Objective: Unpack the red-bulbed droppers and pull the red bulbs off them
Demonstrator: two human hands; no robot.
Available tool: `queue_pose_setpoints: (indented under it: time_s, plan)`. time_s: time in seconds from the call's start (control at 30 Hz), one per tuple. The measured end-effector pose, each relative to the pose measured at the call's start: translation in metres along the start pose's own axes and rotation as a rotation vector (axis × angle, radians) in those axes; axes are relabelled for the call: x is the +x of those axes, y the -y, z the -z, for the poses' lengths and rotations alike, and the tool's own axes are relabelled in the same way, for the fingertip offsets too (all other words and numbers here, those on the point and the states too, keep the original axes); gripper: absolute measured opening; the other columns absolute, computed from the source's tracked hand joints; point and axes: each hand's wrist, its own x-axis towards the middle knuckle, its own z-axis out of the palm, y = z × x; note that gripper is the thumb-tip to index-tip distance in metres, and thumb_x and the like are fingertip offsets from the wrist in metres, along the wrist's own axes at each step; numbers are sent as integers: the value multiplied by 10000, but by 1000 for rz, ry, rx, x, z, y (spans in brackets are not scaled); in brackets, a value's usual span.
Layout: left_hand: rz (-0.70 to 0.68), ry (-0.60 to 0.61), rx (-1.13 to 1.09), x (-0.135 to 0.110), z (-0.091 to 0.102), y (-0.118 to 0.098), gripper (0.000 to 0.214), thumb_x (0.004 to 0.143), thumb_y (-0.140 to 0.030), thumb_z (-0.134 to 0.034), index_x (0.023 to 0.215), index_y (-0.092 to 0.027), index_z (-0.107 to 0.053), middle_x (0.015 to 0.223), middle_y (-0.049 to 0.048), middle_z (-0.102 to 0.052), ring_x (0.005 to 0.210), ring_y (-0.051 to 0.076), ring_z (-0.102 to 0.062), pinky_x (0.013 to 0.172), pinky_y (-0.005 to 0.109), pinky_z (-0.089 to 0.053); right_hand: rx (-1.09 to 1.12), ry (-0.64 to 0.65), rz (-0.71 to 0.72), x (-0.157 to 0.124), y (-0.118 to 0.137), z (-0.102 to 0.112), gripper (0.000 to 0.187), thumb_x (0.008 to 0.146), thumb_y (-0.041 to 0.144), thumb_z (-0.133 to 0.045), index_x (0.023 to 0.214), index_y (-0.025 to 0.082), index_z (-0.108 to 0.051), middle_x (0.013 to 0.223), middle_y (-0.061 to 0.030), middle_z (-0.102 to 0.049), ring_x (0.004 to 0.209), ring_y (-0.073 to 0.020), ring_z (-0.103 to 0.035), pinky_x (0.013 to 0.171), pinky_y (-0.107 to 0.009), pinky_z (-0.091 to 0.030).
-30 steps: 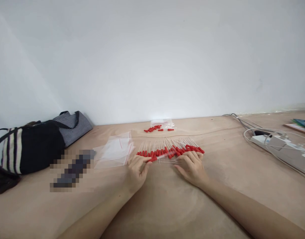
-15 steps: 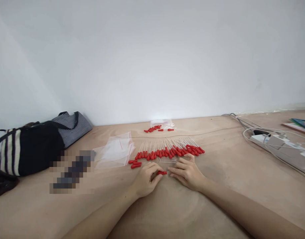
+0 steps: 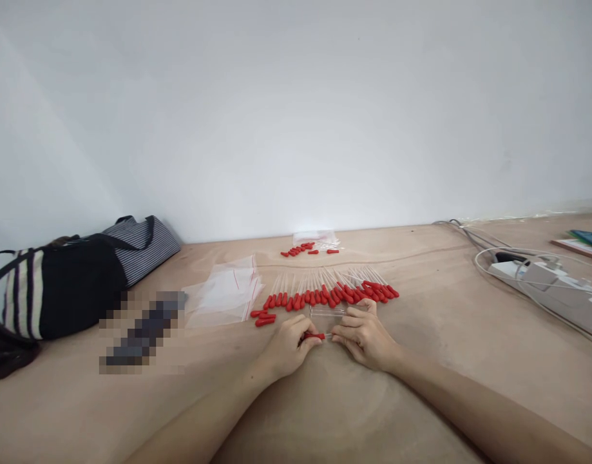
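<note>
My left hand (image 3: pixel 290 345) is closed, pinching a red rubber dropper bulb (image 3: pixel 315 336) between thumb and fingers. Facing it, my right hand (image 3: pixel 366 338) grips a thin clear dropper tube (image 3: pixel 328 336), whose end meets the bulb's mouth; how deep it sits I cannot tell. Several loose clear tubes (image 3: pixel 324 310) lie just beyond, partly behind the right fingers. Behind both hands, assembled droppers (image 3: pixel 324 293) form a wide row, red bulbs toward me and tubes pointing away. A few loose red bulbs (image 3: pixel 265 319) rest left of the row, near my left hand.
Clear zip bags (image 3: pixel 223 293) lie to the left, with a blurred dark object (image 3: pixel 148 328) beside them. Fabric bags (image 3: pixel 78 283) stand far left. More bulbs (image 3: pixel 298 249) and tubes are near the wall. A power strip (image 3: pixel 549 287) with cables sits at right.
My left fingers have closed further around the red bulb, and the thumb has moved slightly toward its mouth. The right hand keeps the tube in nearly the same place.
</note>
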Motion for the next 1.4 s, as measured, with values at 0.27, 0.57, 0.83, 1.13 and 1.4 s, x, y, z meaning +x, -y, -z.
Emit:
queue_pose_setpoints:
  time_s: [0.27,0.57,0.83,1.13,1.4]
  plan:
    - [62,-85,-18,-4,6,10,134,758,-182,-529,625,-168,-536,620,-5,-546,569,121,-503,518,227,-386,-19,-22,-101,-11,-12,7,266,867,264,-429,719,218,-645,577,4,-561,674,-120,-452,778,-349,-208]
    - [62,-219,112,-16,28,23,144,768,-172,-476,788,-183,-617,730,23,-562,650,130,-539,590,247,-445,0,-8,-105,-3,-7,0,205,854,231,-444,904,235,-643,694,-15,-608,732,-139,-457,769,-349,-211]
    - [-4,-256,313,-23,38,46,155,800,-239,-485,830,-194,-630,736,31,-588,716,168,-559,667,298,-451,13,-28,-130,16,-8,-18,163,819,251,-509,714,206,-625,666,4,-593,737,-135,-437,760,-356,-189]
    - [-7,-297,374,-18,39,55,151,797,-279,-520,885,-191,-607,777,32,-593,750,187,-551,695,323,-439,4,-57,-192,21,-16,-23,119,780,299,-577,718,210,-626,697,9,-600,745,-134,-437,739,-339,-179]
    - [-79,-331,453,-12,27,40,144,804,-283,-519,869,-194,-613,792,36,-601,784,197,-534,728,332,-414,45,-104,-199,6,-12,-10,104,780,289,-572,737,219,-634,693,10,-606,736,-133,-452,753,-346,-180]
